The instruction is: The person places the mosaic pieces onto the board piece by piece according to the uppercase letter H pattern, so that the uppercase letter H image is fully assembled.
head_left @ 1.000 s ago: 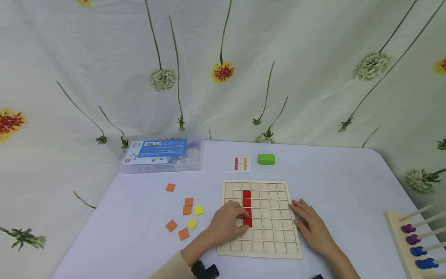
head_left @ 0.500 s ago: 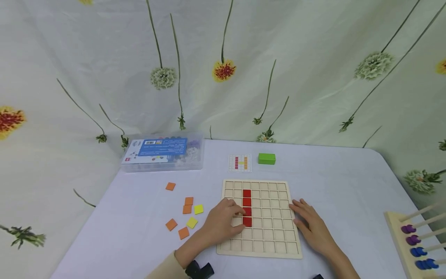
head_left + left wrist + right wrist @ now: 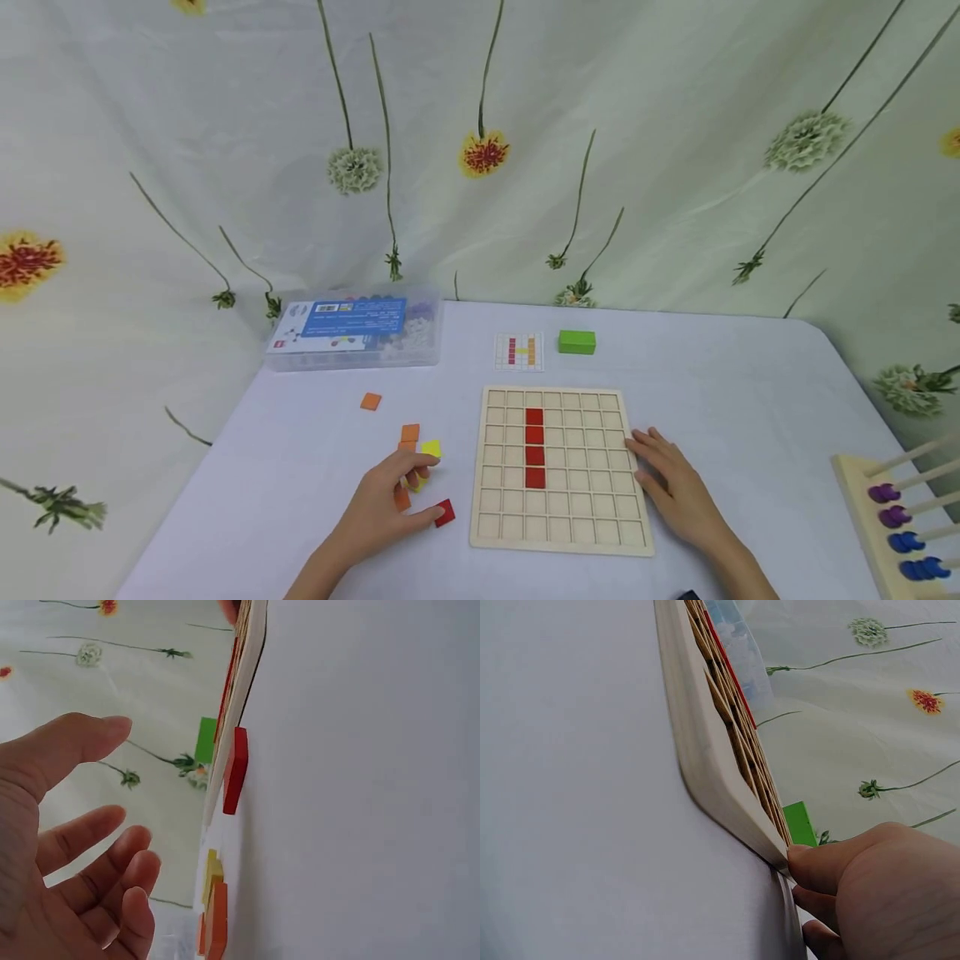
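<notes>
In the head view my left hand [image 3: 378,504] hovers over the loose tiles, thumb and fingers spread. A loose red tile [image 3: 447,514] lies on the cloth by its thumb tip; the left wrist view shows the thumb apart from this red tile [image 3: 237,771]. Beneath the fingers are a yellow tile [image 3: 431,448] and orange tiles [image 3: 410,432], partly hidden. A wooden grid board [image 3: 510,530] carries a column of several red tiles [image 3: 534,456]. At the board's right edge rests my right hand [image 3: 678,492], its thumb [image 3: 817,866] touching the rim in the right wrist view.
Behind the board lie a small pattern card [image 3: 519,352] and a green block [image 3: 577,342]. A clear plastic box [image 3: 356,358] stands at the back left. An abacus-like bead frame [image 3: 873,517] is at the right. One orange tile [image 3: 371,402] lies apart.
My left hand has left the board's red column and moved left over the loose tiles. The loose red tile, earlier hidden by the arm, now shows. My right hand has stayed put.
</notes>
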The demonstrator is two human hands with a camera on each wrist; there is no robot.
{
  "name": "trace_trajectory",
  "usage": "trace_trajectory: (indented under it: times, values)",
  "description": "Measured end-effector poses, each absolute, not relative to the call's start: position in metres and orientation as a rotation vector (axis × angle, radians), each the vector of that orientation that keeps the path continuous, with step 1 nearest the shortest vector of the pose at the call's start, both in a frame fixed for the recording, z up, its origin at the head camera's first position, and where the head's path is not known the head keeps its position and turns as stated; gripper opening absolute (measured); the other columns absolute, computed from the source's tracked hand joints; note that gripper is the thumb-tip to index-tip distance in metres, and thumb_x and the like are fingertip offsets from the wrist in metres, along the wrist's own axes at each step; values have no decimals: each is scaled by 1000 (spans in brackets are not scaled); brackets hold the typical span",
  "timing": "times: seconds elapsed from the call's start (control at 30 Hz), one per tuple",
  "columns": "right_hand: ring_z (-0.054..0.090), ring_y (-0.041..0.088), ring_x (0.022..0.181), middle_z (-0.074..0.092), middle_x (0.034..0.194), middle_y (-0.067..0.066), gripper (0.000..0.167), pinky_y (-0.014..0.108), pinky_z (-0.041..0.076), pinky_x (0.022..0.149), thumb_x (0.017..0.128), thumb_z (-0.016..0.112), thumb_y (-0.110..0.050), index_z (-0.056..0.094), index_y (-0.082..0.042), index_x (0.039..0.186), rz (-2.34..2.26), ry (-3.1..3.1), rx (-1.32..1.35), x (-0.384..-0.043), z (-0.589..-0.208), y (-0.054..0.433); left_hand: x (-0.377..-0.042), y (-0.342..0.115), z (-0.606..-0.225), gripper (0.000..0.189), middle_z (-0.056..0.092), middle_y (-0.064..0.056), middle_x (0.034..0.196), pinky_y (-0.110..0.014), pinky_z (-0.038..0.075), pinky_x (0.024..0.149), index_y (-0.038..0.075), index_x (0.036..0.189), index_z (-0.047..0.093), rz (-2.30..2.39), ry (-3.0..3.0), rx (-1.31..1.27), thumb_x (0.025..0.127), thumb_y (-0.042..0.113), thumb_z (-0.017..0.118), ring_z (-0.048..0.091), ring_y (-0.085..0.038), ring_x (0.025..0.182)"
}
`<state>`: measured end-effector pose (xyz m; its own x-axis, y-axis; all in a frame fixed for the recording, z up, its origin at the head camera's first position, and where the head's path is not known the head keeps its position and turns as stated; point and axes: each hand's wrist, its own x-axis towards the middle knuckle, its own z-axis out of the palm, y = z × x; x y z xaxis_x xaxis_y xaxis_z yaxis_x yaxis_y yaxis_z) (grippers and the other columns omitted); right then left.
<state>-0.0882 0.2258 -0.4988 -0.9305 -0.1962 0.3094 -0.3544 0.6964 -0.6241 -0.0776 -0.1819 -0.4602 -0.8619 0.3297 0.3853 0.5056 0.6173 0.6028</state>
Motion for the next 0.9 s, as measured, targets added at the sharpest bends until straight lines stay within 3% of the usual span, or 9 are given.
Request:
trace_trajectory:
  times: [0.27, 0.53, 0.9]
  values:
    - [38, 45, 135, 54, 139, 19, 42, 4, 2, 111, 91, 64, -8, 59, -6, 132, 1032, -2664, 448, -87, -501, 226, -70, -187, -480, 52, 59, 6, 89, -18, 44, 62, 11, 107, 67, -1156, -2572, -661, 60, 11, 90, 51, -7, 74]
    - [38, 39, 138, 54, 139, 20, 42, 3, 2, 110, 91, 64, -9, 58, -7, 133, 1024, -2657, 463, -88, -501, 227, -69, -181, -483, 46, 51, 13, 86, -16, 44, 63, 17, 104, 70, -1071, -2764, -528, 63, 20, 90, 46, -2, 75]
    - [39, 43, 136, 55, 139, 19, 42, 3, 2, 110, 91, 65, -9, 59, -7, 132, 1034, -2650, 459, -88, -500, 225, -68, -179, -486, 39, 52, 19, 90, -16, 44, 66, 21, 95, 72, -940, -2832, -480, 61, 22, 91, 45, 1, 78]
